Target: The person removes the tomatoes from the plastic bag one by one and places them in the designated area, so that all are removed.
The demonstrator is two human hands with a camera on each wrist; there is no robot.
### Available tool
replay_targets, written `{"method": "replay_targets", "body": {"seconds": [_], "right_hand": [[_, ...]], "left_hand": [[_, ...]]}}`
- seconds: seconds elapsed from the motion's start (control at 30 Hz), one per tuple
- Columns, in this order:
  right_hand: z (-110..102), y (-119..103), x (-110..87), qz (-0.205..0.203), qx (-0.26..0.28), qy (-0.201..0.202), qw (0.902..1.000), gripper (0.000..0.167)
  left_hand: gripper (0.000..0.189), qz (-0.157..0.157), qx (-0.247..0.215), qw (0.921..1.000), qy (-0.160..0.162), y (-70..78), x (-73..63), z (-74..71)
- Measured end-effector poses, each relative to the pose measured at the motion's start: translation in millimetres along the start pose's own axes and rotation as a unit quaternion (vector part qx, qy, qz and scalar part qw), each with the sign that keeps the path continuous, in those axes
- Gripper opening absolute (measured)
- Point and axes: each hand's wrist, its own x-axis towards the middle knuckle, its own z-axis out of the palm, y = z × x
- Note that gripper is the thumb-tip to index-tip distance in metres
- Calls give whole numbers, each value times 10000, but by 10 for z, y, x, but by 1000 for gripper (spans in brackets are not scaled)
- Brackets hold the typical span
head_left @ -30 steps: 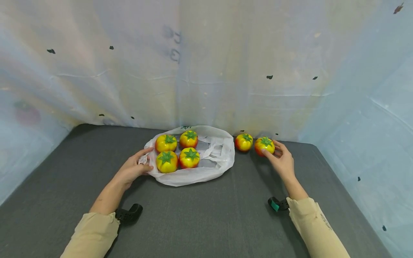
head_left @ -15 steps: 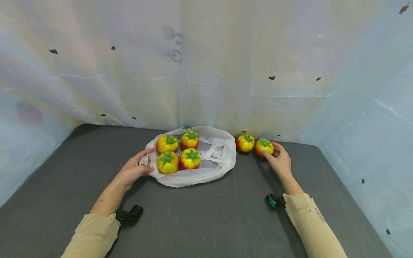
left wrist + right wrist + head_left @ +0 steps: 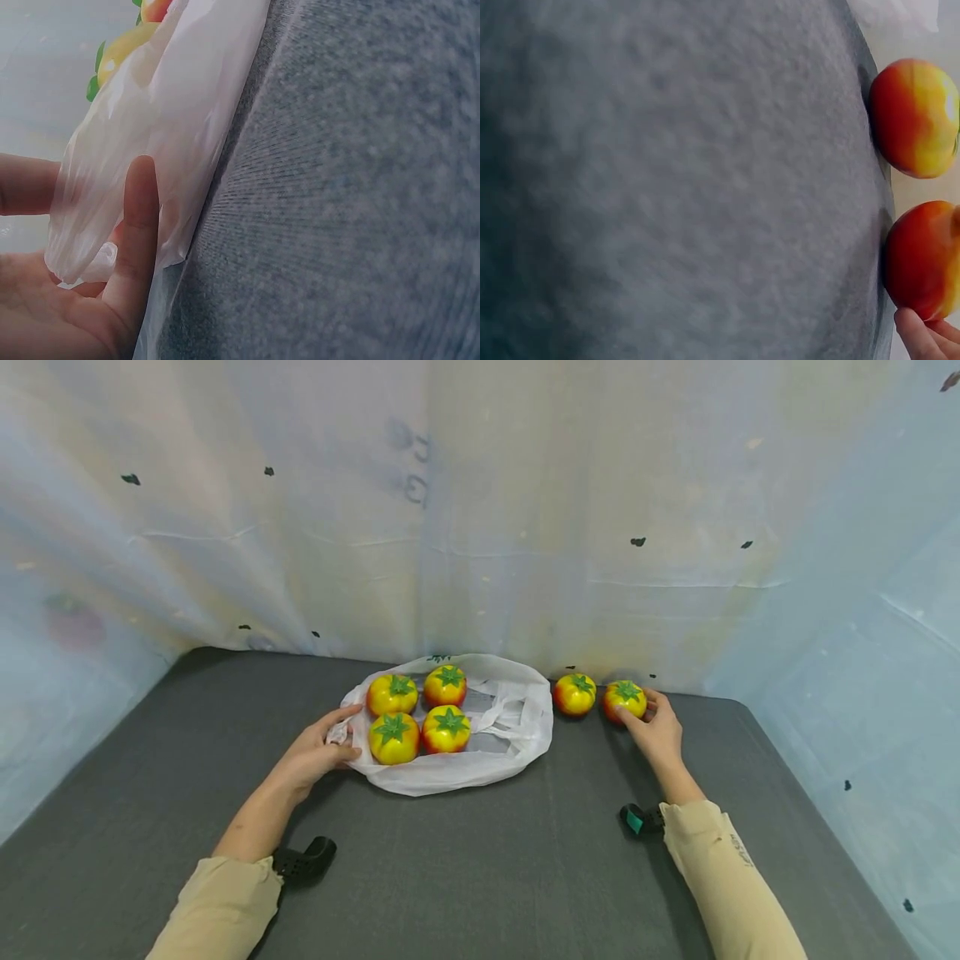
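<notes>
My left hand [image 3: 318, 752] holds the gathered left end of a white plastic bag [image 3: 442, 777], thumb on the near side and fingers behind, as the left wrist view shows. Inside the open bag sit several yellow-red tomatoes with green leafy tops, one being the near-left tomato [image 3: 394, 742]. My right hand [image 3: 660, 731] grips the rightmost tomato [image 3: 622, 700] between thumb and fingers, at the back of the table. Just left of it stands another tomato [image 3: 575, 695], a narrow gap between them. In the right wrist view only fingertips [image 3: 915, 334] show, against the lower tomato [image 3: 922, 262].
The dark grey table [image 3: 480, 877] stretches in front of the bag and to both sides. A pale plastic sheet [image 3: 495, 527] hangs right behind the table's back edge, and another sheet [image 3: 885, 693] hangs along the right side.
My right hand brought its tomato slightly left, up to the neighbouring one, then a little right again. The left hand and bag stay put; the head view has shifted slightly.
</notes>
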Motion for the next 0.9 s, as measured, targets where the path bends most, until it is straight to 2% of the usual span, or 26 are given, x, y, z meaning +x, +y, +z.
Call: {"method": "replay_targets", "body": {"seconds": [0.3, 0.53, 0.73, 0.9], "right_hand": [[-45, -4, -4, 33, 39, -54, 10000, 73], [-65, -17, -7, 104, -102, -42, 9999, 78], [-100, -42, -52, 130, -45, -79, 9999, 78], [-136, -99, -114, 14, 127, 104, 9999, 76]], "left_hand": [[73, 3, 13, 10000, -11, 11, -10, 5], [71, 174, 78, 9998, 39, 14, -29, 9], [72, 87, 119, 9999, 37, 1, -28, 7], [72, 11, 129, 9999, 80, 3, -20, 11]]}}
